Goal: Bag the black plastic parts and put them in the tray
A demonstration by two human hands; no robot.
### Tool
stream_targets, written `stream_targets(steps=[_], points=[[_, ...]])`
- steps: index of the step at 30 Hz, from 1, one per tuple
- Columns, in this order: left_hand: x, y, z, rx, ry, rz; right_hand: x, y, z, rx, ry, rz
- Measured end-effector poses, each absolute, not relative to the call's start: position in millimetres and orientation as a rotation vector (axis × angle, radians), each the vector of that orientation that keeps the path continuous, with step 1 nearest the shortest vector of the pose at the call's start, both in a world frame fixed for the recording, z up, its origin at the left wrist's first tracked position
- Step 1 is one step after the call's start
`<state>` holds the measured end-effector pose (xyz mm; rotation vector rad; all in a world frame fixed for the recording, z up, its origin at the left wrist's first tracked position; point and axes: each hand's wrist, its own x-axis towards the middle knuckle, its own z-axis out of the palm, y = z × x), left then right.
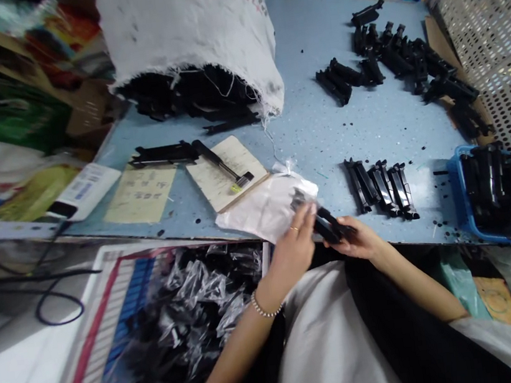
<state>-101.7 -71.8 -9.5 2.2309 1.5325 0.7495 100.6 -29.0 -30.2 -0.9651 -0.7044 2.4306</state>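
Observation:
In front of my body I hold a long black plastic part [326, 227]; it may be more than one piece pressed together. My left hand [296, 239] has its fingers closed at the part's upper left end. At the lower right end my right hand [355, 240] grips it with thumb and fingers. Beneath my left fingertips, a whitish crumpled sheet or bag [254, 217] lies at the table edge. Several similar black parts [383, 190] stand in a row right of my hands. A hand tool with a dark handle [216, 158] rests on a worn pad [207, 182].
A white woven sack [186, 24] full of black parts lies on the blue table [304, 128]. More parts [398, 59] are heaped at the back right. A blue basket [461, 189] of parts stands right. Plastic-wrapped black pieces [196, 312] fill a container below left.

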Motion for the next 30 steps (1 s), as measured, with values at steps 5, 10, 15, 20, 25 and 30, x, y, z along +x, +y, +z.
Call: stream_targets(steps=[5, 10, 15, 20, 25, 30], points=[[-92, -92, 0, 2.254, 1.343, 0.778, 74, -29, -8, -1.069, -1.518, 1.879], [-164, -122, 24, 2.087, 1.742, 0.862, 104, -9, 25, -0.839, -2.092, 1.739], [-282, -150, -10, 1.795, 2.251, 0.486, 156, 28, 24, -1.997, -2.327, 0.318], [-276, -123, -43, 1.72, 2.468, 0.457, 161, 29, 8, -2.065, -2.566, -0.02], [-152, -58, -36, 1.939, 2.055, 0.815, 146, 26, 5, -2.137, -2.525, 0.277], [-117, -23, -42, 1.935, 1.858, 0.616, 161, 33, -6, -1.989, -2.194, 0.793]])
